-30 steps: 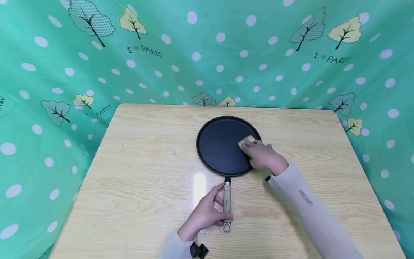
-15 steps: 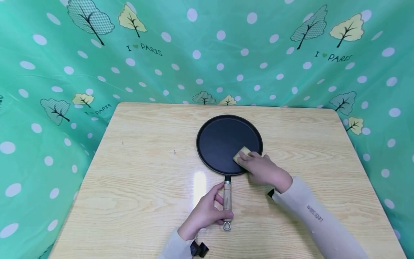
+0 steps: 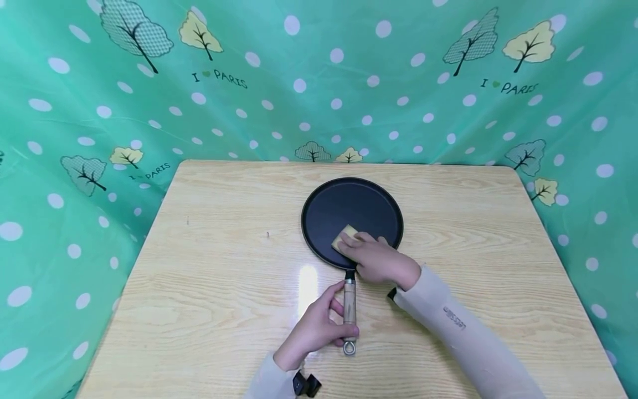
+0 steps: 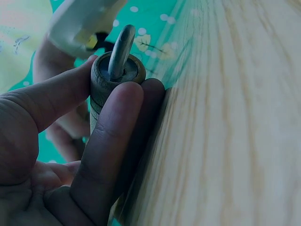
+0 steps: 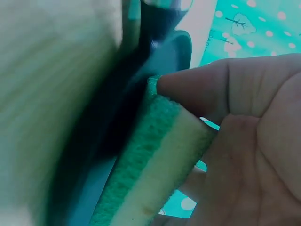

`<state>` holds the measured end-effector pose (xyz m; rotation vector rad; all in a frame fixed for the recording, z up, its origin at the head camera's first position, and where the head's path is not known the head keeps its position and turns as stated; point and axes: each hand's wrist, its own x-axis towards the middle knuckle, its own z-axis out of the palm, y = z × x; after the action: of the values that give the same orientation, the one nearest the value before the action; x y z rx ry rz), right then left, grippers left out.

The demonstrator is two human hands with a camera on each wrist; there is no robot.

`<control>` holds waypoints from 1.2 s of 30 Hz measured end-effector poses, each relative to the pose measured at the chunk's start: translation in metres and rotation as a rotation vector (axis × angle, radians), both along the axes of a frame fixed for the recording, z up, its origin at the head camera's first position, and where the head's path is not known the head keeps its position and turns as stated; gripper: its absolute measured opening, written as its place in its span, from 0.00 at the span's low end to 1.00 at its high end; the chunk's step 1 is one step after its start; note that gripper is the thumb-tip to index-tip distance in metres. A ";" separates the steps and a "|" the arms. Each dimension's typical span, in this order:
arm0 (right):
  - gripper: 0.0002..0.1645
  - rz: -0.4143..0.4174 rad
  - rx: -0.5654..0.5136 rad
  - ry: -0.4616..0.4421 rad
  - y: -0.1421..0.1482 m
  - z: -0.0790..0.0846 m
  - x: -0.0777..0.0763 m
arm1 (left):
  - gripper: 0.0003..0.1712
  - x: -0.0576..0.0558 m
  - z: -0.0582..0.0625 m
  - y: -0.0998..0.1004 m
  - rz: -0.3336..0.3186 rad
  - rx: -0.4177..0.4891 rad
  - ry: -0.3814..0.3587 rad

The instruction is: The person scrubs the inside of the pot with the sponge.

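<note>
A round, flat black frying pan (image 3: 344, 202) lies on the table, its wooden handle (image 3: 350, 302) toward the person. The left hand (image 3: 319, 330) grips that handle near its end, thumb on one side and fingers on the other; the metal hanging loop (image 4: 121, 52) sticks out past them in the left wrist view. On the pan's near part, the right hand (image 3: 381, 259) holds a yellow sponge (image 3: 343, 241) against the cooking surface. In the right wrist view the sponge's green scouring layer (image 5: 141, 146) faces the pan, and its pale side is toward the palm.
The wood-grain table (image 3: 224, 266) stretches out on both sides of the pan. A green curtain (image 3: 299, 83) with dots and trees hangs behind and beside it. A small black device (image 3: 306, 383) sits at the left wrist.
The right hand has slid the sponge from the pan's right side down toward the near rim, then leftward to just above the handle joint. The left hand and pan have stayed in place.
</note>
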<state>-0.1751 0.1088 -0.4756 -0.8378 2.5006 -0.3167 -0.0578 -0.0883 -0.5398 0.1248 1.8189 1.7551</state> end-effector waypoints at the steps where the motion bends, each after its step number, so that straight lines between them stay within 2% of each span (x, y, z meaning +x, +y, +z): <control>1: 0.40 0.003 0.003 -0.008 -0.004 0.001 -0.003 | 0.57 0.000 0.000 0.000 0.002 0.002 -0.001; 8: 0.39 0.008 0.077 -0.023 -0.030 -0.001 -0.033 | 0.56 0.001 0.002 0.001 0.011 0.000 0.005; 13: 0.41 -0.027 0.097 -0.018 -0.042 -0.002 -0.053 | 0.57 0.002 0.002 0.000 0.020 0.001 0.010; 24: 0.42 -0.129 0.059 -0.013 -0.023 -0.010 -0.085 | 0.57 0.001 0.003 0.002 0.021 0.008 -0.005; 29: 0.43 -0.171 0.044 -0.032 -0.005 -0.013 -0.090 | 0.57 0.002 0.002 0.001 0.019 -0.001 -0.009; 36: 0.42 -0.211 0.037 -0.016 0.022 -0.010 -0.080 | 0.57 0.002 0.001 0.000 0.010 0.004 -0.002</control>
<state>-0.2546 0.1304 -0.4854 -0.5558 2.5756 -0.3454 -0.0554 -0.0881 -0.5390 0.1157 1.8181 1.7655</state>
